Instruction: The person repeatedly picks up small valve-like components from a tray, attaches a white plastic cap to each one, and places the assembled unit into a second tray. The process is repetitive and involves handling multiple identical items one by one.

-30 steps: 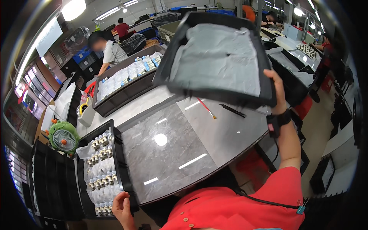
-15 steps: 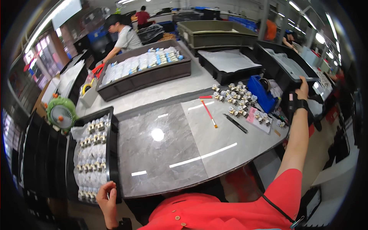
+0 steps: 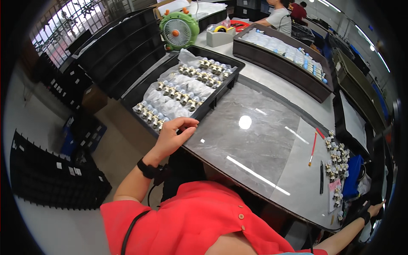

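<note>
Left hand (image 3: pixel 172 135) sits left of frame centre, fingers curled over the near corner of the black tray (image 3: pixel 140 87), thumb side on the rim. It's gripping the tray edge, not any of the parts.

The tray lies straight ahead of that hand and its long axis runs diagonally toward the upper centre of the frame, ending near the green fan (image 3: pixel 179 29). It sits on the desk (image 3: pixel 255 140), hanging off its left edge. Rows of small metal fittings (image 3: pixel 182 91) on white plastic fill it.

Right hand (image 3: pixel 375 209) is far off at the lower right edge of the frame, past the desk's far end, well apart from the tray. Can't tell if it's spread or closed; too small and dark there.

Left hand is the only one in reach.
</note>
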`<state>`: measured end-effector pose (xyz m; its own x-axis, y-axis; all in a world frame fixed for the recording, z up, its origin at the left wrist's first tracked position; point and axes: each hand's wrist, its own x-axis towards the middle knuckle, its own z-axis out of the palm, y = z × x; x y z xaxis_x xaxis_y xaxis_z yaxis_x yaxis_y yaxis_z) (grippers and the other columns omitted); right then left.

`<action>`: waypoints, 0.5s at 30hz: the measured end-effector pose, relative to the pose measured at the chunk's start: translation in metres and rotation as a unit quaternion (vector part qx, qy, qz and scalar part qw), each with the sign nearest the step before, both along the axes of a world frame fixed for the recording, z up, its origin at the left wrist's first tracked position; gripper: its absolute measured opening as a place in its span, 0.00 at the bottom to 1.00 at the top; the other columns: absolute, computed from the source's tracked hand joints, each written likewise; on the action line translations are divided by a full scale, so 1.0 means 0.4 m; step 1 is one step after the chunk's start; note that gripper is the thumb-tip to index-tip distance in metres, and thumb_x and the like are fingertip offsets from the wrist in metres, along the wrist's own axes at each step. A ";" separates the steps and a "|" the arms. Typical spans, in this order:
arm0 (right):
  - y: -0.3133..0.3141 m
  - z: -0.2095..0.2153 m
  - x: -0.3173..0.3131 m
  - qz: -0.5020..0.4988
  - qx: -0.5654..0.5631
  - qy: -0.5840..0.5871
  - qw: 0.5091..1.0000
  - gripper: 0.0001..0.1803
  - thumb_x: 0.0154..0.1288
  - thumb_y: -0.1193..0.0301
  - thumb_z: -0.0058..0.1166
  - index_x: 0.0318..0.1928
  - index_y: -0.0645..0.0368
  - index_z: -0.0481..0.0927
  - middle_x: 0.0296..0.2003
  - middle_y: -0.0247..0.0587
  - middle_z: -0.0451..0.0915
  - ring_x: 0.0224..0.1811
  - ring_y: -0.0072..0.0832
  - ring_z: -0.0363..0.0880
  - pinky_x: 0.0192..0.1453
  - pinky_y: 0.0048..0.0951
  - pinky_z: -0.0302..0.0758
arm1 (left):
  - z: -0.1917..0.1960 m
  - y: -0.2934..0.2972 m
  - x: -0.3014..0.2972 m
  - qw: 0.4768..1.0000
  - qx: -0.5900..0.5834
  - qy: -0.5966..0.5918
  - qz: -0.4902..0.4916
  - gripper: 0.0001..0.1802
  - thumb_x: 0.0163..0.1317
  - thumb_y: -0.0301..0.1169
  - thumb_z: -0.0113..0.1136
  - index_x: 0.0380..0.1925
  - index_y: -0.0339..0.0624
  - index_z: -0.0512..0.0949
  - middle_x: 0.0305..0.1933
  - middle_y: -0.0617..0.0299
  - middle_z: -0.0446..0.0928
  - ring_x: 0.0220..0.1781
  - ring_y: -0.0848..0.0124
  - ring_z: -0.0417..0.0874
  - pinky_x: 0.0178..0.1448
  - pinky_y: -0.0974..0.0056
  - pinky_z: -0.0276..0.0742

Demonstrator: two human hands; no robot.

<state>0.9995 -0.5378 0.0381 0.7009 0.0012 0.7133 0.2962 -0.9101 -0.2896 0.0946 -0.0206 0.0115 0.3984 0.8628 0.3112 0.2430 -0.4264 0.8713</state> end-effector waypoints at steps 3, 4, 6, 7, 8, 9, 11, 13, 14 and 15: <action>0.123 -0.044 -0.139 0.110 0.202 0.037 0.972 0.42 0.48 0.90 0.40 0.66 0.48 0.53 0.56 0.49 0.68 0.53 0.38 0.72 0.58 0.32 0.65 | 0.016 -0.018 0.008 0.999 0.031 0.022 0.013 0.09 0.56 0.24 0.57 0.38 0.35 0.78 0.35 0.60 0.80 0.36 0.77 0.79 0.42 0.73 0.73; 0.174 -0.034 -0.214 0.145 0.272 0.050 0.950 0.40 0.51 0.90 0.38 0.66 0.50 0.54 0.55 0.49 0.68 0.53 0.37 0.72 0.59 0.31 0.64 | 0.019 -0.022 0.006 0.999 0.043 0.028 0.014 0.09 0.56 0.24 0.57 0.37 0.35 0.79 0.35 0.60 0.80 0.36 0.77 0.79 0.41 0.73 0.73; 0.211 0.028 -0.349 0.178 0.379 0.077 0.905 0.35 0.55 0.89 0.35 0.65 0.55 0.55 0.54 0.49 0.68 0.54 0.36 0.71 0.60 0.29 0.64 | 0.019 -0.021 0.005 0.998 0.058 0.032 0.016 0.08 0.55 0.24 0.57 0.36 0.36 0.79 0.34 0.61 0.80 0.34 0.77 0.78 0.40 0.73 0.73; 0.152 -0.011 -0.283 0.200 0.343 0.047 0.917 0.34 0.57 0.89 0.33 0.65 0.55 0.54 0.56 0.49 0.67 0.57 0.36 0.68 0.62 0.29 0.63 | 0.017 -0.019 0.005 0.997 0.066 0.028 0.012 0.08 0.55 0.24 0.57 0.36 0.36 0.79 0.34 0.61 0.80 0.33 0.77 0.78 0.39 0.73 0.72; 0.126 -0.008 -0.267 0.202 0.393 0.064 0.895 0.30 0.59 0.81 0.39 0.64 0.58 0.57 0.55 0.50 0.68 0.55 0.35 0.70 0.60 0.28 0.64 | 0.016 -0.015 0.009 0.997 0.073 0.024 0.004 0.08 0.55 0.24 0.57 0.36 0.36 0.79 0.34 0.61 0.80 0.32 0.77 0.78 0.39 0.73 0.72; 0.110 -0.008 -0.255 0.206 0.442 0.083 0.869 0.28 0.60 0.72 0.45 0.62 0.61 0.60 0.54 0.50 0.69 0.53 0.34 0.71 0.59 0.27 0.65 | 0.016 -0.017 0.006 0.997 0.075 0.022 0.010 0.08 0.55 0.24 0.57 0.35 0.37 0.79 0.34 0.61 0.80 0.32 0.77 0.77 0.38 0.73 0.72; 0.232 0.003 -0.344 0.144 0.639 0.141 0.742 0.32 0.61 0.60 0.52 0.59 0.70 0.64 0.54 0.52 0.70 0.54 0.32 0.71 0.60 0.26 0.64 | 0.018 -0.030 -0.007 0.996 0.087 0.024 0.028 0.07 0.55 0.23 0.57 0.35 0.37 0.79 0.34 0.61 0.80 0.32 0.77 0.77 0.38 0.73 0.72; 0.129 -0.007 -0.270 0.165 0.623 0.131 0.754 0.30 0.60 0.59 0.53 0.54 0.72 0.68 0.50 0.48 0.71 0.46 0.30 0.73 0.50 0.23 0.69 | 0.006 -0.017 -0.014 0.997 0.082 -0.003 0.013 0.07 0.55 0.22 0.57 0.35 0.37 0.79 0.34 0.61 0.80 0.32 0.77 0.78 0.38 0.73 0.72; 0.044 0.001 -0.206 0.187 0.597 0.135 0.769 0.29 0.60 0.60 0.53 0.53 0.72 0.69 0.48 0.46 0.71 0.42 0.28 0.73 0.46 0.22 0.70 | -0.003 -0.010 -0.021 0.997 0.072 -0.025 0.003 0.07 0.55 0.22 0.57 0.35 0.37 0.79 0.34 0.61 0.80 0.33 0.77 0.78 0.38 0.73 0.72; 0.131 -0.038 -0.240 0.194 0.628 0.152 0.739 0.25 0.61 0.62 0.53 0.52 0.67 0.71 0.46 0.42 0.71 0.37 0.23 0.70 0.41 0.18 0.68 | 0.008 -0.025 -0.021 0.997 0.072 -0.021 0.014 0.08 0.55 0.22 0.57 0.35 0.37 0.79 0.34 0.61 0.80 0.33 0.77 0.78 0.38 0.73 0.72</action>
